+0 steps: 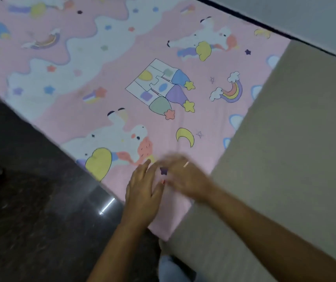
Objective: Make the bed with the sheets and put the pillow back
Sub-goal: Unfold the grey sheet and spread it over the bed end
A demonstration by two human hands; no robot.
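A pink sheet (122, 74) printed with unicorns, rainbows and a castle lies spread flat over the bed. My left hand (142, 190) rests flat on the sheet near its lower corner, fingers straight. My right hand (183, 178), blurred by motion, lies flat on the sheet beside the left one, fingertips almost touching it; a ring shows on one finger. No pillow is in view.
A beige surface (285, 149), the bare mattress or bed end, borders the sheet on the right. Dark polished floor (30, 200) lies to the left and below. A pale wall (305, 17) runs along the top right. A bit of light denim (169, 267) shows at the bottom.
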